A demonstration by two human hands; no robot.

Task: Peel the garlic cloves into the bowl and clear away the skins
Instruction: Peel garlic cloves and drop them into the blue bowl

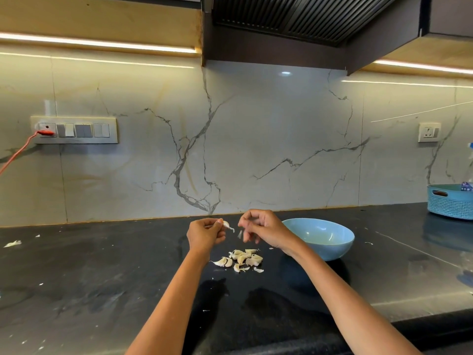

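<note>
- Head view: garlic clove (226,224) held above the counter, pinched at the fingertips of the left hand (206,233); a strip of skin hangs off its right end.
- Right hand (258,226) just beside it, fingers curled, tips near a small flake of skin (239,234) in the air below; cannot tell if it pinches the flake or holds nothing.
- Likely reason for the hold: left steadies the clove, right strips skin, loose bits fall clear onto the counter.
- Pile of cloves (243,258) lies on the black counter (102,278) right under the hands, mixed with loose skins.
- Blue bowl (320,237) sits just right of the pile, behind the right wrist; contents hard to see.
- Stray skin scraps (12,243) far left on the counter, still to clear.
- Teal basket (450,201) far right, well apart; nothing blocks the path from hands to bowl.
</note>
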